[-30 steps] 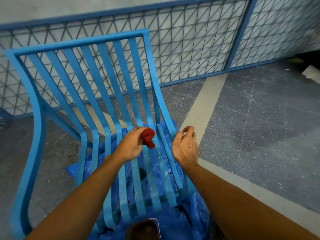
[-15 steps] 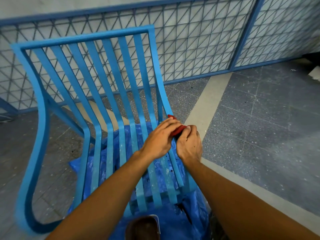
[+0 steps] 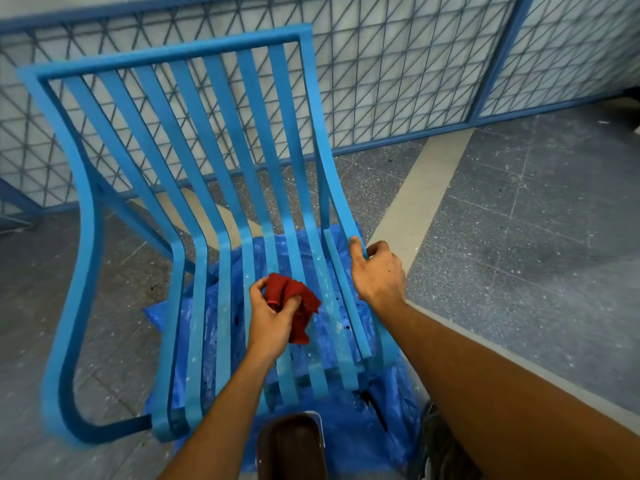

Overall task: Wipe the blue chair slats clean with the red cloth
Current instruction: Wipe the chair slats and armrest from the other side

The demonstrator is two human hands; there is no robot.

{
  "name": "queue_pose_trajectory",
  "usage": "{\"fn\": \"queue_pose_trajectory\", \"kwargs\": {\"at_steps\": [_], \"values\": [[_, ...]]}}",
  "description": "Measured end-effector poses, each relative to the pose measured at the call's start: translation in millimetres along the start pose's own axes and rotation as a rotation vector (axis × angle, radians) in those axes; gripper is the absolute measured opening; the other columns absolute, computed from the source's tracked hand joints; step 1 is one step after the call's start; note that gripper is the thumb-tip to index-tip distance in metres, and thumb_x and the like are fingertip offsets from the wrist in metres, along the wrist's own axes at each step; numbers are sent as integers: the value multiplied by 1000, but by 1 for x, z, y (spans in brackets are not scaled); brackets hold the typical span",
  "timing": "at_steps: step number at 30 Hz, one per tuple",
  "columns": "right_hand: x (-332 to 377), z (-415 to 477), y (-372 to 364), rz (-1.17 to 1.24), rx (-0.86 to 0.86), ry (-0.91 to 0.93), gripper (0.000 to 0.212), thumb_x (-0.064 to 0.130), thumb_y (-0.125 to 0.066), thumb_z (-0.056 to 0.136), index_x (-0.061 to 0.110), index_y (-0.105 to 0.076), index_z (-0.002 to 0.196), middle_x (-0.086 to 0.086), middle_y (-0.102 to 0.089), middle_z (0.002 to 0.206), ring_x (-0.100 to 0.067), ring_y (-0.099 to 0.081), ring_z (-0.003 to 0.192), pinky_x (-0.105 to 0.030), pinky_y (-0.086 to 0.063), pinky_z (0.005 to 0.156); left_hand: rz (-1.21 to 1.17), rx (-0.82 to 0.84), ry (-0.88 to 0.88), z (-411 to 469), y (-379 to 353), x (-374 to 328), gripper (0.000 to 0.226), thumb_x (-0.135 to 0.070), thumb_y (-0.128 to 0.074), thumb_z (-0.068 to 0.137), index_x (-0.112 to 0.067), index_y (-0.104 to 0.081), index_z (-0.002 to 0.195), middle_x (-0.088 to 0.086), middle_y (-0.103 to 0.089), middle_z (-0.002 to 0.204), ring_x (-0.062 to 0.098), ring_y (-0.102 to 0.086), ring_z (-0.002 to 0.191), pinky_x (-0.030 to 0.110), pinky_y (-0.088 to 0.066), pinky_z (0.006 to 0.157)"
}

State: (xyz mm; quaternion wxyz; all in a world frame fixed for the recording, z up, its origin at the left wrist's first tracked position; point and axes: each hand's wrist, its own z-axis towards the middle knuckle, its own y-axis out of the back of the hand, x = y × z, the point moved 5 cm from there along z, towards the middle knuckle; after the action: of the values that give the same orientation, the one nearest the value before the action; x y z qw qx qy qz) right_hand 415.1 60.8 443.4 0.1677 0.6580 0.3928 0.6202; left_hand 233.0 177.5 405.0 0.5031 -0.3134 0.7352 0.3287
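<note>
A blue slatted chair (image 3: 221,174) stands in front of me, its curved slats running from the backrest down into the seat. My left hand (image 3: 272,318) grips a bunched red cloth (image 3: 294,299) over the middle seat slats. At the seat's right edge, my right hand (image 3: 377,271) holds the outermost slat with its fingers curled round it. White specks and smears show on the seat slats.
A blue plastic sheet (image 3: 367,431) lies on the speckled grey floor under the chair. A blue mesh fence (image 3: 398,64) runs behind it. A dark brown object (image 3: 291,448) sits at the bottom edge. Pale floor strip (image 3: 415,199) runs to the right.
My left hand has drawn the cloth back from the right edge to the middle seat slats. My right hand has moved out to grip the right outer slat. The view has shifted.
</note>
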Motion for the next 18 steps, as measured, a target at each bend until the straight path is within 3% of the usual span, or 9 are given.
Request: {"fn": "queue_pose_trajectory", "kwargs": {"at_steps": [2,6,8,10,13,15,18], "values": [[0,1,1,-8,5,3,64,82,-26,82,25,-52,94,-3,-67,84,-28,-69,73,-45,-59,74,2,-18,4,-15,-7,14,50,-11,-66,93,-32,-38,129,-7,-61,108,2,-68,80,22,-56,60],[1,4,1,-19,5,14,66,82,-25,83,23,-54,95,-5,-67,87,-28,-67,78,-46,-57,77,238,-48,-122,-49,-33,41,45,-29,-71,90,-41,-40,122,-6,-61,114,3,-64,84,22,-55,68],[1,5,1,-24,5,16,71,83,-22,83,22,-55,97,-6,-67,90,-29,-67,81,-47,-57,79,383,-62,-202,-57,-48,49,46,-38,-67,91,-37,-38,126,-10,-57,120,11,-62,83,34,-54,66],[1,5,1,-17,4,15,77,84,-18,83,20,-57,102,-8,-67,95,-31,-66,87,-48,-55,83,581,-40,-257,-54,-62,59,49,-32,-67,91,-30,-37,130,-6,-52,126,21,-64,89,40,-53,65],[0,5,2,-16,6,22,85,86,-14,82,18,-58,106,-10,-66,98,-33,-65,89,-48,-55,85,865,107,-280,-48,-86,82,60,-19,-69,82,-23,-40,135,3,-43,142,31,-57,118,45,-53,92],[-1,6,0,-24,10,27,85,86,-12,82,18,-58,105,-10,-66,98,-34,-65,88,-48,-54,85,891,146,-299,-58,-97,94,63,-29,-64,85,-18,-37,141,8,-39,149,33,-42,136,45,-41,110],[-2,8,-1,-52,4,37,83,85,-12,83,19,-58,104,-10,-67,96,-34,-65,88,-48,-54,85,865,104,-303,-82,-106,103,67,-48,-49,93,-17,-30,150,13,-28,159,34,-23,148,47,-28,120]]}}
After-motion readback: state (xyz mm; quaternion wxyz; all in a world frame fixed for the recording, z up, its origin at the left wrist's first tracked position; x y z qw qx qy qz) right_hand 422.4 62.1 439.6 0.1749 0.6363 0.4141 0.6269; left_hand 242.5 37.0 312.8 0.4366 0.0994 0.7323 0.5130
